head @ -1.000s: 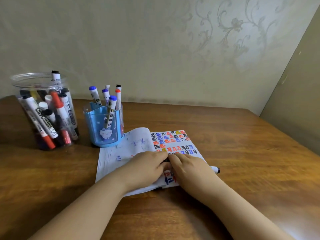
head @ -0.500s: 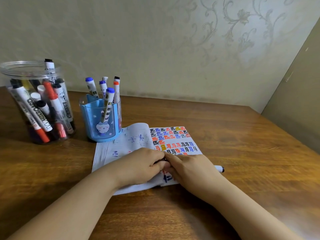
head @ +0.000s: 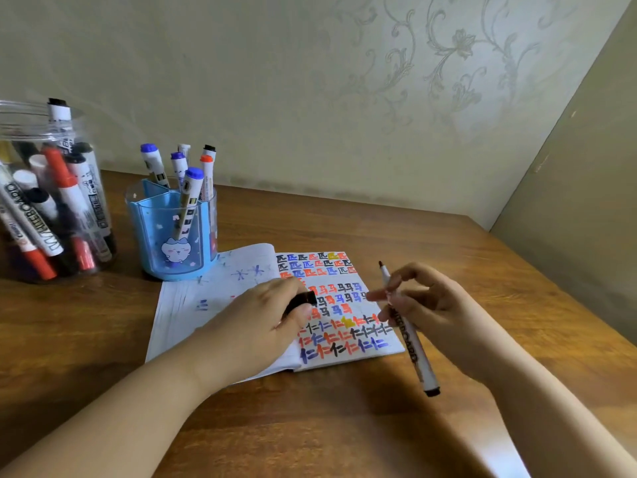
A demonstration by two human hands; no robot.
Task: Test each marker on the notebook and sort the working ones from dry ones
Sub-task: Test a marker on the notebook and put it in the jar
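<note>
An open notebook (head: 213, 298) lies on the wooden table, its right page filled with coloured marks. My left hand (head: 255, 322) rests on the notebook and grips a black marker cap (head: 303, 300). My right hand (head: 431, 305) holds an uncapped white marker (head: 412, 343) above the page's right edge, tip pointing up and away. A clear plastic jar (head: 51, 201) at the far left holds several markers. A blue pen holder (head: 172, 236) beside it holds several more, mostly blue-capped.
The wooden table (head: 344, 426) runs to a wall at the back and a beige panel (head: 586, 219) at the right. The jar and holder stand close behind the notebook's left side.
My hands were together on the capped marker. Now they are apart: the cap came off in my left hand, and my right hand has lifted the marker to the right.
</note>
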